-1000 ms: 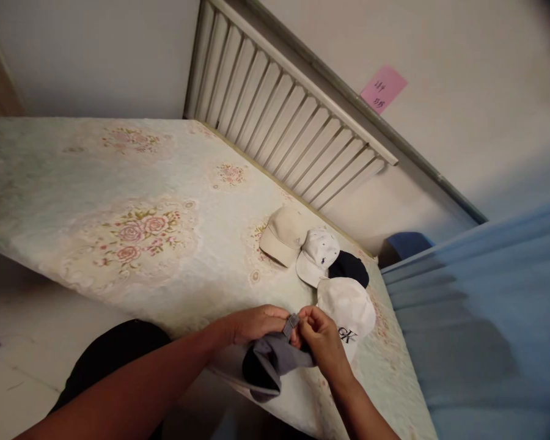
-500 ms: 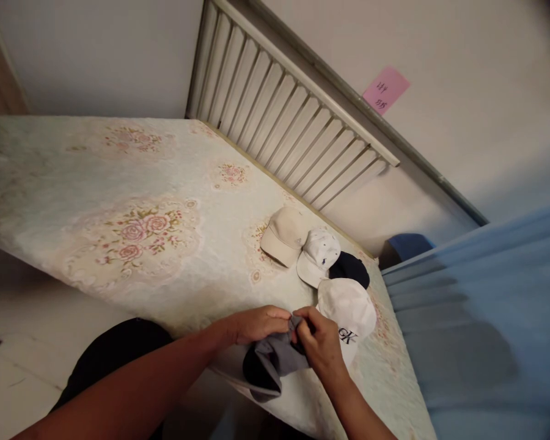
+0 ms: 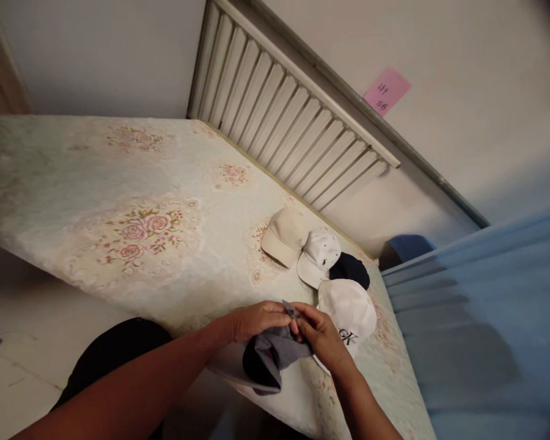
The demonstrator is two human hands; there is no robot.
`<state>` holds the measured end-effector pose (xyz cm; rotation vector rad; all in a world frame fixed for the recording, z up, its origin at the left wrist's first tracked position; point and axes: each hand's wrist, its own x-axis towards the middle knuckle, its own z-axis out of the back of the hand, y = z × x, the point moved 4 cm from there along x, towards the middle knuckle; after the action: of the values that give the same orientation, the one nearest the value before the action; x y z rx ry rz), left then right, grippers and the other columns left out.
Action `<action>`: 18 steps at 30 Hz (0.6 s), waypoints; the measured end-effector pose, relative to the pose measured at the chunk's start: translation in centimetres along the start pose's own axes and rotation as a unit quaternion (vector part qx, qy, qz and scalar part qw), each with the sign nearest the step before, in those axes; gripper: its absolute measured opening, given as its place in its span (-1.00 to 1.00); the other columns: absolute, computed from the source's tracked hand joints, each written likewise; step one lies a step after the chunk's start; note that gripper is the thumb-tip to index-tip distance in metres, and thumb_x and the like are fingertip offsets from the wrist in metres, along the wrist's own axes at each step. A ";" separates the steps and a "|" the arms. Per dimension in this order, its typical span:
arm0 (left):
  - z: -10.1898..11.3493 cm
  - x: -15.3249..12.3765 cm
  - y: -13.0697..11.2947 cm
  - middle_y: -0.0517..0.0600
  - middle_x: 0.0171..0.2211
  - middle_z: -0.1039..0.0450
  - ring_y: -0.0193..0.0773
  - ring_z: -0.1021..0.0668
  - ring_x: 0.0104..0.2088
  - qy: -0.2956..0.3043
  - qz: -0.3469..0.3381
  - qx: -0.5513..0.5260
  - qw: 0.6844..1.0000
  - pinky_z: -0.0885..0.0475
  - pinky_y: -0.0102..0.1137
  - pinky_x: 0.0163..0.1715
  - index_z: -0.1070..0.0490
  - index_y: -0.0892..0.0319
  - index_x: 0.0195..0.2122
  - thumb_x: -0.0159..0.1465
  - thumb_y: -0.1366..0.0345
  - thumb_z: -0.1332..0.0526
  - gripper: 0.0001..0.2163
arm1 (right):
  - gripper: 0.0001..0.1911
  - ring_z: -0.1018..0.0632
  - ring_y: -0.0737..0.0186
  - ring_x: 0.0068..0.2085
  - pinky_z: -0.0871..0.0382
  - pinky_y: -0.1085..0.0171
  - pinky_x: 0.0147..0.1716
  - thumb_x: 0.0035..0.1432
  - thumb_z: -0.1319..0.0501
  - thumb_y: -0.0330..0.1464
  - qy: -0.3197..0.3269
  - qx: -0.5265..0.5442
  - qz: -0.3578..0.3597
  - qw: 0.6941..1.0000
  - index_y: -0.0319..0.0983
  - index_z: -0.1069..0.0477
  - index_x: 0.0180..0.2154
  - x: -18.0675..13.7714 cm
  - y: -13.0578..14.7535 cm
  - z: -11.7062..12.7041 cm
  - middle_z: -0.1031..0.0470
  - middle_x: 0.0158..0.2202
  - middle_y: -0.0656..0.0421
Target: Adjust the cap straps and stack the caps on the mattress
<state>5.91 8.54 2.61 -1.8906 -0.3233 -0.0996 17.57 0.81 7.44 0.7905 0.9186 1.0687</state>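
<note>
Since half a second ago, your right hand (image 3: 323,337) has shifted slightly outward and its fingers have straightened a little, so that a strap tip (image 3: 288,307) now pokes up between your hands. The floor-side black shape (image 3: 112,354) lies nearest, beside your left forearm. Your left hand (image 3: 255,321) clamps the gray cap (image 3: 294,353) at its strap edge, thumb and fingers together; your right thumb and fingers pinch the same edge, meeting the left fingertips. The cap hangs below both hands, its dark inside facing you, above the near edge of the flowered cover (image 3: 224,238). Just beyond your right hand, partly behind it, lies the white cap with black letters (image 3: 348,302). Past that are a dark cap (image 3: 351,269), a smaller white cap (image 3: 321,249) with a dark emblem, and a beige cap (image 3: 284,235). To the right hangs blue cloth (image 3: 481,324). Farther off stand the radiator (image 3: 284,116) and, on the wall, a pink note (image 3: 388,91).
</note>
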 end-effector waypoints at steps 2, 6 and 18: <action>0.1 0.0 0.1 0.01 -0.27 -0.47 -0.29 -0.44 -0.25 -0.008 0.002 0.012 1.000 -0.28 -0.42 -0.14 -0.49 0.23 -0.29 0.26 0.13 -0.09 -0.70 | -0.78 -0.33 0.38 -0.55 -0.21 0.36 -0.52 0.09 -0.14 -0.30 -0.013 -0.033 0.010 0.999 -0.20 -0.50 -0.25 0.1 0.0 -0.2 -0.38 -0.55 0.29; 0.2 -0.2 -0.1 -0.03 -0.31 -0.42 -0.33 -0.39 -0.32 -0.015 0.009 0.065 0.998 -0.26 -0.44 -0.25 -0.51 0.21 -0.33 0.26 0.15 -0.08 -0.72 | -0.86 -0.32 0.37 -0.58 -0.18 0.37 -0.57 -0.02 -0.18 -0.34 -0.079 -0.067 -0.013 0.995 -0.22 -0.49 -0.49 1.2 -1.5 0.6 -0.38 -0.62 0.29; 4.6 0.1 -0.5 -0.05 -0.53 -0.37 -0.36 -0.39 -0.53 -0.247 -0.034 -0.281 0.927 -0.28 -0.44 -0.45 -0.41 0.22 -0.41 0.17 0.16 -0.20 -0.80 | -0.56 -0.53 0.26 -0.46 -0.46 0.23 -0.38 -0.07 -0.32 -0.15 -0.414 0.063 -0.042 0.907 -0.25 -0.42 -0.17 -2.2 -8.2 4.5 -0.51 -0.42 0.22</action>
<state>5.44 12.98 1.55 -2.4653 -0.7689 0.2732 24.27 -4.11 2.57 1.1715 0.2841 0.4996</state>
